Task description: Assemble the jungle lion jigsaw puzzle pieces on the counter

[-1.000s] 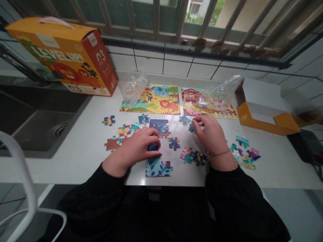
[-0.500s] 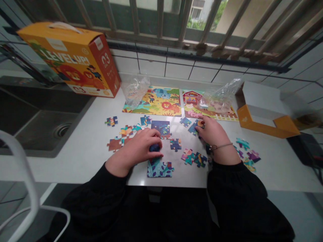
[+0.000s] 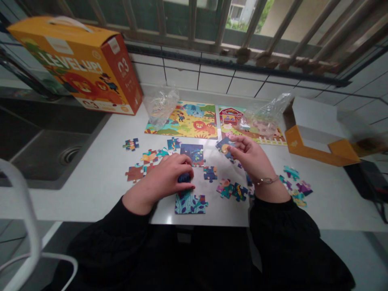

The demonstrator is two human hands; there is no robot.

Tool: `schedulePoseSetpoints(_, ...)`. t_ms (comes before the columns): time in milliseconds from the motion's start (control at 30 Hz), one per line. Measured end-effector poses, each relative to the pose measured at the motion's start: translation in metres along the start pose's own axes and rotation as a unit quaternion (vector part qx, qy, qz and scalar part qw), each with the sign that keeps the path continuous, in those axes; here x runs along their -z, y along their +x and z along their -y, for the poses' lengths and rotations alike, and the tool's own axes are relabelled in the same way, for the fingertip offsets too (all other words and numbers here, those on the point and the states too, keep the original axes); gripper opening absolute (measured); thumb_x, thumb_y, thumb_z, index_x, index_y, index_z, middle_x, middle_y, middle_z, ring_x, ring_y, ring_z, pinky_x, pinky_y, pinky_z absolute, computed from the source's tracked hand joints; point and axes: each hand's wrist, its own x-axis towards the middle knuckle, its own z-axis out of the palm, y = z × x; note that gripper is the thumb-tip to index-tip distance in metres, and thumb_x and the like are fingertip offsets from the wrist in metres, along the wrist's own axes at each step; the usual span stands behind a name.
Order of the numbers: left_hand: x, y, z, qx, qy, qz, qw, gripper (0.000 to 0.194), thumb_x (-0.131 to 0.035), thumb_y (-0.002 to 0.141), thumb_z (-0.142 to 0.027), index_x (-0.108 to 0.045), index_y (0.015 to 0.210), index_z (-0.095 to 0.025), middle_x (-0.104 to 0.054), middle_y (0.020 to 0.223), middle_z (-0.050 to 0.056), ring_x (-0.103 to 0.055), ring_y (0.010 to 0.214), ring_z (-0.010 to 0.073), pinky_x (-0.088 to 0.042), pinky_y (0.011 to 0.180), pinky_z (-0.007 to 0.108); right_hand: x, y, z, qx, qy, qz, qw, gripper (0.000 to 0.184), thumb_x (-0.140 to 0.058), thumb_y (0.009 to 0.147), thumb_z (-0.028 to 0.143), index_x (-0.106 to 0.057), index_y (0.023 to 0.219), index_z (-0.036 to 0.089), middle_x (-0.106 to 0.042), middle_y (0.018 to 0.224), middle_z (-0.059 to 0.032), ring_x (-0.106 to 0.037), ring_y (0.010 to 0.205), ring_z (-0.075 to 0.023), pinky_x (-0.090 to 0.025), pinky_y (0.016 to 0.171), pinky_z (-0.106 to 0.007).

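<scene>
My left hand rests on the white counter, fingers curled around a dark blue puzzle piece just above a joined leafy section. My right hand is raised a little, pinching a blue puzzle piece with an orange patch between thumb and fingers. A joined dark blue section lies between the hands. Loose pieces are scattered around both hands, with more at the left and right.
Two finished puzzles, a yellow one and a farm one, lie at the back under clear plastic bags. An orange puzzle box stands back left above a sink. An open orange-white box sits right.
My right hand picked up a blue piece from the counter and lifted it, turning the palm inward. My left hand stayed curled on its dark piece.
</scene>
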Motion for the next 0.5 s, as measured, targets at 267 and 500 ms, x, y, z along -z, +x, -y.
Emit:
schedulePoseSetpoints(267, -0.001, 0.0, 0.0, -0.009, 0.005, -0.005, 1.0, 0.025, -0.087, 0.092, -0.048, -0.079, 0.1, -0.026, -0.069, 0.127, 0.007, -0.063, 0.121, 0.0309, -0.047, 0.105, 0.048, -0.039, -0.007, 0.006, 0.009, -0.138, 0.105, 0.985, 0.041, -0.072, 0.096, 0.039, -0.068, 0.134, 0.023, -0.07, 0.078, 0.0021, -0.063, 0.065, -0.0167, -0.046, 0.061, -0.029)
schedulePoseSetpoints(500, -0.003, 0.0, 0.003, -0.009, 0.001, -0.008, 1.0, 0.027, -0.086, 0.093, -0.051, -0.079, 0.102, -0.027, -0.069, 0.128, 0.007, -0.062, 0.121, 0.0309, -0.046, 0.106, 0.048, -0.042, -0.007, 0.01, -0.036, -0.193, 0.07, 0.978, 0.028, -0.072, 0.093, 0.034, -0.065, 0.118, 0.022, -0.075, 0.078, 0.0015, -0.065, 0.063, -0.0169, -0.044, 0.063, -0.029)
